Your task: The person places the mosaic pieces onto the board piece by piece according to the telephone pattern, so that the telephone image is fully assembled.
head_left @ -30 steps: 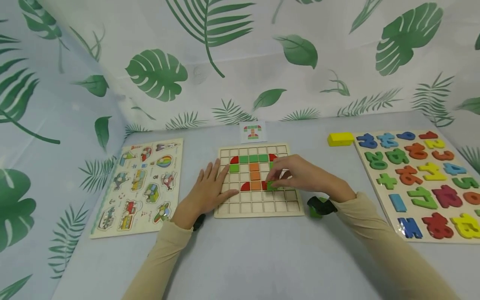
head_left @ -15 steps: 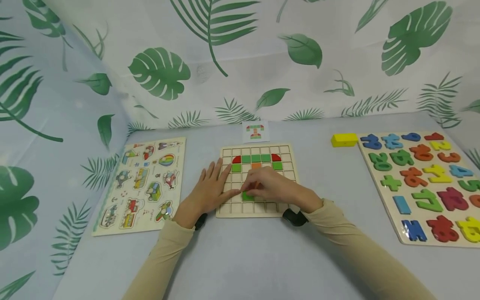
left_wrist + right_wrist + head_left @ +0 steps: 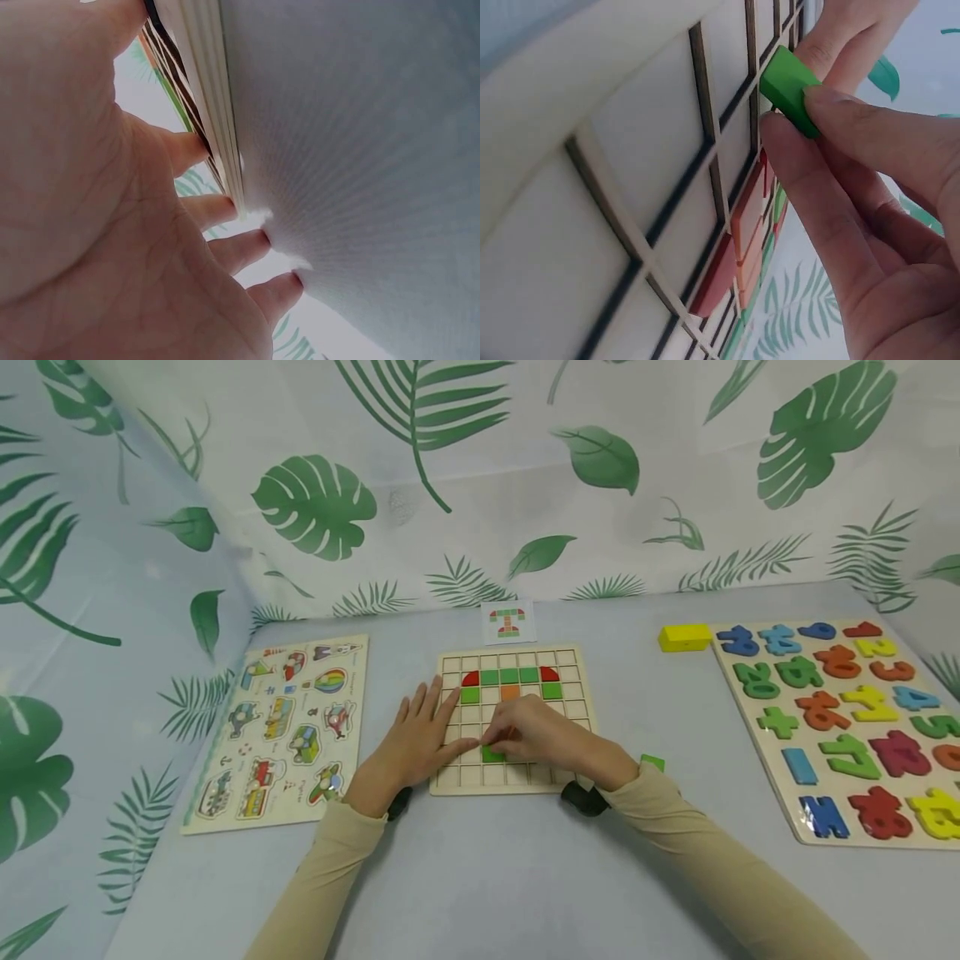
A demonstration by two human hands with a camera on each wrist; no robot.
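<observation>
A wooden grid board (image 3: 457, 779) lies on the table. Red quarter-round, green square and orange square tiles (image 3: 510, 692) sit in its cells; my right hand hides some of them. In my right hand (image 3: 546, 733), thumb and fingers pinch a green square tile (image 3: 786, 84) over a cell in the lower left of the grid. The right wrist view shows this tile tilted against the grid. My left hand (image 3: 415, 745) rests along the board's left edge, fingers straight and spread, the thumb reaching over the frame close to the green tile.
Behind the board lies a pattern card (image 3: 508, 622). A picture puzzle board (image 3: 348, 652) is on the left, a number puzzle board (image 3: 813, 760) on the right. A yellow block (image 3: 685, 637) stands at the back right. Another green tile (image 3: 652, 762) lies beside my right wrist.
My right hand has moved left across the board with a green tile, from the right of the lower red pieces to the lower-left cells. My left hand has stayed at the edge.
</observation>
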